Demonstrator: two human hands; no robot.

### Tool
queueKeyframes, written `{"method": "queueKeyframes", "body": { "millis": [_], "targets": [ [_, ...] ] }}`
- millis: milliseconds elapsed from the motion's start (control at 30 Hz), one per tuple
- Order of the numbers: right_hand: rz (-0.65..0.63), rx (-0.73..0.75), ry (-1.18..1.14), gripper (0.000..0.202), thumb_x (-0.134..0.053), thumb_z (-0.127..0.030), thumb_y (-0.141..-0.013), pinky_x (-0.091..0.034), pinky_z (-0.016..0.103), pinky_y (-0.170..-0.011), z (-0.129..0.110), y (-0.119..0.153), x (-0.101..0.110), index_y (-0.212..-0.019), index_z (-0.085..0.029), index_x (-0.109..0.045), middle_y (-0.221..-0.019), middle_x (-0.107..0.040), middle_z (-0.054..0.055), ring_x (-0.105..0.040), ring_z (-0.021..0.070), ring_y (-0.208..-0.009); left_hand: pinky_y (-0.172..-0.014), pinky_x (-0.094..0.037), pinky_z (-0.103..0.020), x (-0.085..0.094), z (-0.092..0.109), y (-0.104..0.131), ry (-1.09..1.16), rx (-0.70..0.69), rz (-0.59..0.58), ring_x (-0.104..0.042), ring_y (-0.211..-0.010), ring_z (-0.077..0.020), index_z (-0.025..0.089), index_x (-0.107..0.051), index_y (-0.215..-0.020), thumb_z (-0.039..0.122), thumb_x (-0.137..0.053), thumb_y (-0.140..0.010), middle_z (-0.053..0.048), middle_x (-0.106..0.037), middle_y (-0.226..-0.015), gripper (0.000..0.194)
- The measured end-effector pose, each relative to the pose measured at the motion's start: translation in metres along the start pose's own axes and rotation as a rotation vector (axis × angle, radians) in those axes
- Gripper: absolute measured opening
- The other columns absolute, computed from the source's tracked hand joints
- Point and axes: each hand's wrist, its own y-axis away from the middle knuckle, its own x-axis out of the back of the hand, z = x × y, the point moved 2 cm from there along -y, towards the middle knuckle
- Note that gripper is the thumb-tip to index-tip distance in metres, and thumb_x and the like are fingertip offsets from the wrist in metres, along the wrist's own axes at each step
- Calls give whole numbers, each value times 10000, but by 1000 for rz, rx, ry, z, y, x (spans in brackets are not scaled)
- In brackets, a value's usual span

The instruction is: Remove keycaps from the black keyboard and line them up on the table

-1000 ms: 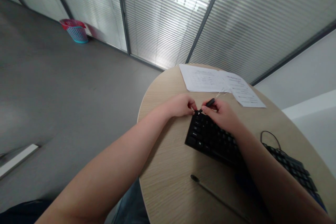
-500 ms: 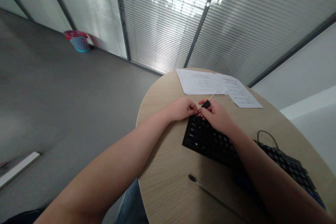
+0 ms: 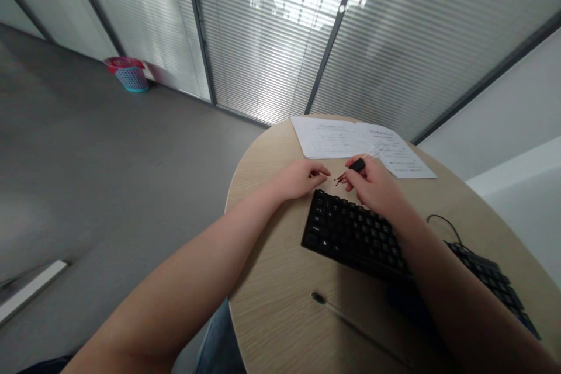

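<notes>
1. Here's the change on my feed: the right hand point(image 3: 370, 185) lifts the tool point(image 3: 357, 165) off the corner of the keyboard point(image 3: 350, 228), where both hands were meeting half a second ago.
2. So I read a break in contact: the tool's tips now hang apart from the keys, and nothing is working on them.
3. Right hand: thumb and fingers pinch the black handle, thin tips aimed at the left hand, wires slanting away toward the papers point(image 3: 333, 137).
4. Left hand point(image 3: 302, 180): fingers bent, just beyond the keyboard's far-left corner, fingertips near the tips. I can't tell whether it grips anything small.
5. The keyboard lies on the table point(image 3: 272, 269), partly under the right forearm, with a brush point(image 3: 318, 298) on the near side.
</notes>
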Motion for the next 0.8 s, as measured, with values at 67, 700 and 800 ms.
{"method": "queueKeyframes", "body": {
  "millis": [67,700,800],
  "targets": [
    [31,-12,8,173,-551,-342,-913,-453,279,-466,-9,4,17,-1035,-221,-533,-770,-707,33,-650,179,-583,-755,-464,-277,3,-2,2,6,-1,-56,-659,-795,-157,166,-781,-1045,262,-587,-927,-59,-784,-949,246],
    [-447,129,618,160,-585,-325,-943,-449,337,-641,-16,181,46,-1010,-229,-695,-915,-772,69,-727,270,-812,-823,-493,-295,4,-5,4,11,58,-154,-677,-851,-177,175,-773,-980,359,-634,-859,-43,-785,-947,260],
    [-476,167,658,227,-543,-339,-973,-470,343,-653,-19,180,27,-1060,-199,-700,-950,-775,91,-737,283,-849,-829,-497,-302,5,1,7,12,73,-152,-671,-860,-179,161,-764,-1004,375,-627,-873,-57,-782,-968,286]
  ]
}}
